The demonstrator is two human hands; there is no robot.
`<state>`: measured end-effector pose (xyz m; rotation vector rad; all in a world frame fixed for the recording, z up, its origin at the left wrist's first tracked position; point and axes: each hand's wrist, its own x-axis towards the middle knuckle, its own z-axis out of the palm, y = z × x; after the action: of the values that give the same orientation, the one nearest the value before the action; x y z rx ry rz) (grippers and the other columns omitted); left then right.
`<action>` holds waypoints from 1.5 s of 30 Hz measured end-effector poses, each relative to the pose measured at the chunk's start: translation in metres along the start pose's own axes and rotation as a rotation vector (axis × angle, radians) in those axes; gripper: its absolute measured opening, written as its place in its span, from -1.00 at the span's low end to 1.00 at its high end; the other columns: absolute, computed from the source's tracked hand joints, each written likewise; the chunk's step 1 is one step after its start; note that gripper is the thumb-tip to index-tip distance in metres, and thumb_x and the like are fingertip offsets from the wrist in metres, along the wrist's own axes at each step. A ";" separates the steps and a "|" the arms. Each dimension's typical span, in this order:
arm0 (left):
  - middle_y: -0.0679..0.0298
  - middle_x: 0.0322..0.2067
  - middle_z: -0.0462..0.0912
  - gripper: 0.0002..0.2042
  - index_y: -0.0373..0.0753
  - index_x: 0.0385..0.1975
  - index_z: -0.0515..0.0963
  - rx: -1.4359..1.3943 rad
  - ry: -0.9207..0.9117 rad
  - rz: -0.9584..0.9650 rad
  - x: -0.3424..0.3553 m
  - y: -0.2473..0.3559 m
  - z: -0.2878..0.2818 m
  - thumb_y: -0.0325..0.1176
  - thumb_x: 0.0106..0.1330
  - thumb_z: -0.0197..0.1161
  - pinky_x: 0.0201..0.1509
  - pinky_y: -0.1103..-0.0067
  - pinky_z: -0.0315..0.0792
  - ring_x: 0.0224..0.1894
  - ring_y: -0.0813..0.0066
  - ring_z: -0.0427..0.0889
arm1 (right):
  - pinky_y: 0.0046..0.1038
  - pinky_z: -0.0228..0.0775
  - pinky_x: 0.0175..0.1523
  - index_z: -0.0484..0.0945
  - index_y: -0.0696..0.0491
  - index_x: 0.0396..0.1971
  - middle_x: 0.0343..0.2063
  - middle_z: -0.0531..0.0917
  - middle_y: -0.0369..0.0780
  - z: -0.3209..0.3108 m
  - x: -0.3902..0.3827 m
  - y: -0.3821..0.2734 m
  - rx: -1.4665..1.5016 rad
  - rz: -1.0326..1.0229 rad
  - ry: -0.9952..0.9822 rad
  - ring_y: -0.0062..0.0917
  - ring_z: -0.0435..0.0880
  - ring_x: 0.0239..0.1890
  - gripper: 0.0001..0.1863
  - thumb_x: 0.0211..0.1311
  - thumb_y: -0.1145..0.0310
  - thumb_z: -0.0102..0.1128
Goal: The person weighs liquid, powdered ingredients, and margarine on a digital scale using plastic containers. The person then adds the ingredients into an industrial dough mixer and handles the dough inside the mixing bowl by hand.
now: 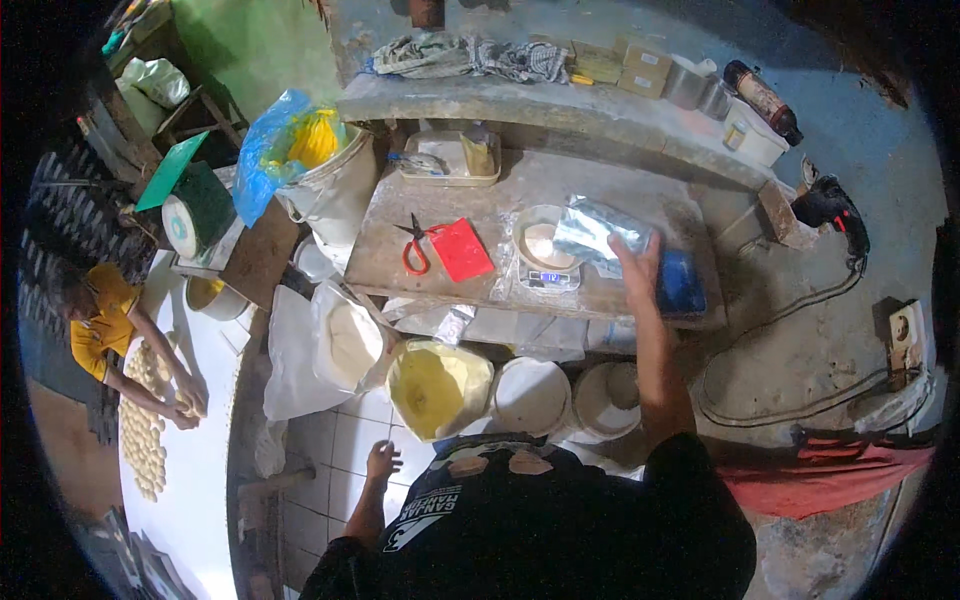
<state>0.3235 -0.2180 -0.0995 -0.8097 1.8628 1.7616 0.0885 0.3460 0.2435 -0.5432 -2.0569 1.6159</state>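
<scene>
My right hand (636, 262) is closed on a silver foil pouch (592, 236), tilted beside a round bowl (546, 240) of whitish powder. That bowl stands on a small digital kitchen scale (548, 278) on the workbench. Next to my right wrist lies a blue box-like thing (680, 284). Low and away from the bench hangs my left hand (383, 460), its fingers loosely bent and apart with nothing in them. Left of the scale are a red packet (462, 250) and scissors with orange handles (415, 256).
Below the bench's front edge stand a yellow-lined tub (440, 390), a sack of pale powder (352, 345) and white buckets (532, 396). A co-worker in a yellow shirt (104, 318) handles dough balls (146, 450) at the white table. A power drill (835, 212) with a cord is at right.
</scene>
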 end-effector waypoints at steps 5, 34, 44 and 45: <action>0.04 -0.31 0.61 -0.62 -0.16 0.07 0.29 -0.121 0.129 -0.265 -0.017 -0.048 -0.031 -0.09 0.39 0.10 -0.50 0.40 0.55 -0.45 0.24 0.66 | -0.41 0.30 0.15 0.20 0.19 0.23 0.02 0.51 -0.04 -0.001 0.013 0.017 -0.241 -0.153 0.219 -0.32 0.50 0.04 -0.07 -0.10 0.13 0.50; 0.06 -0.28 0.62 -0.55 -0.22 0.09 0.31 -0.057 -0.023 -0.069 -0.003 -0.014 -0.003 -0.05 0.37 0.12 -0.48 0.44 0.55 -0.43 0.28 0.67 | -0.35 0.05 0.35 0.05 0.27 0.33 0.27 0.24 0.08 -0.018 0.012 -0.004 0.072 -0.082 0.056 -0.23 0.21 0.33 0.07 -0.09 0.13 0.49; 0.07 -0.29 0.59 -0.50 -0.24 0.06 0.30 -0.061 -0.019 -0.052 -0.007 0.006 0.002 0.01 0.32 0.19 -0.46 0.47 0.52 -0.43 0.31 0.64 | -0.33 0.05 0.35 0.03 0.26 0.34 0.28 0.23 0.08 -0.015 0.020 0.005 -0.177 -0.063 0.138 -0.22 0.21 0.33 0.08 -0.11 0.13 0.50; 0.08 -0.31 0.61 -0.54 -0.24 0.08 0.31 -0.034 0.020 -0.067 -0.005 0.005 0.000 -0.06 0.35 0.14 -0.49 0.47 0.52 -0.45 0.31 0.65 | -0.33 0.05 0.36 0.04 0.25 0.34 0.29 0.23 0.08 -0.015 0.017 0.002 -0.132 -0.039 0.141 -0.22 0.20 0.33 0.08 -0.11 0.13 0.50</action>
<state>0.3238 -0.2171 -0.0925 -0.8955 1.8018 1.7551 0.0830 0.3681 0.2468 -0.6394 -2.0658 1.3854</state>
